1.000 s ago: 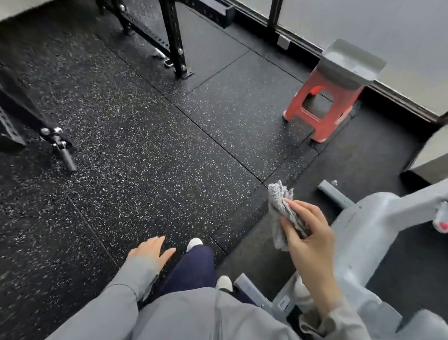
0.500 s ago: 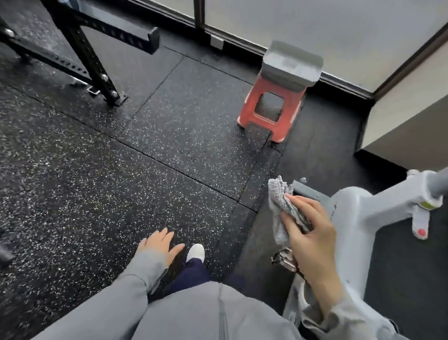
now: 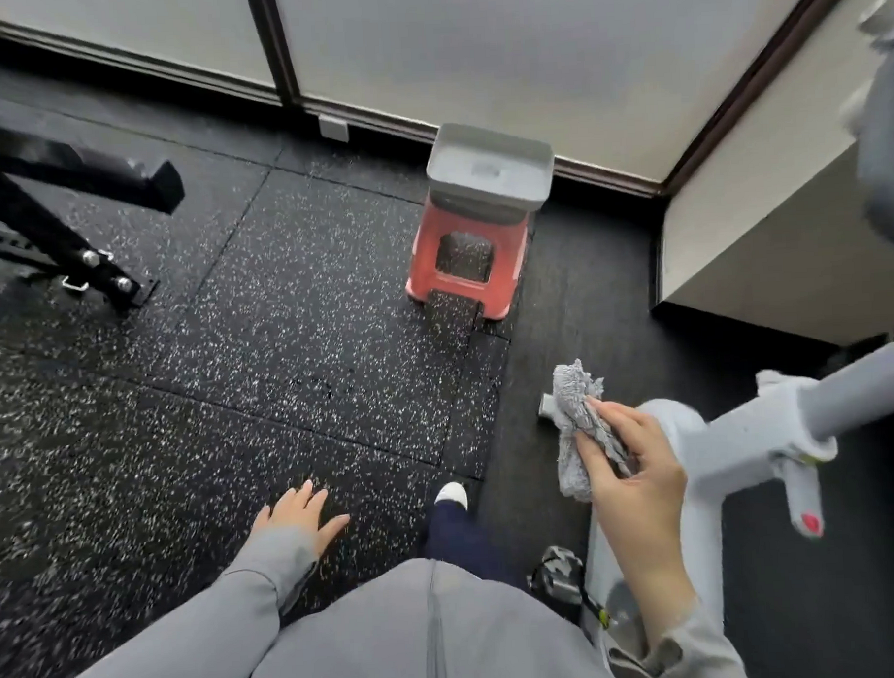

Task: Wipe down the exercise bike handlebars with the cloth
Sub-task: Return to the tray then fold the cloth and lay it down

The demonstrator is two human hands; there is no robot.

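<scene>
Now right hand (image 3: 641,489) raised, pinching cloth (image 3: 577,425).

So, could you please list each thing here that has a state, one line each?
Cloth: bunched up, held in the right hand.
Left hand: open, empty, fingers spread.
Tray: resting on top of the red stool, appears empty.
Red stool: upright on the floor.
Bike frame: not touched by the cloth.

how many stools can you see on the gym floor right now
1. A red stool stands on the speckled floor mat near the frosted window wall, with a grey tray on top. Others may sit outside the view.
</scene>
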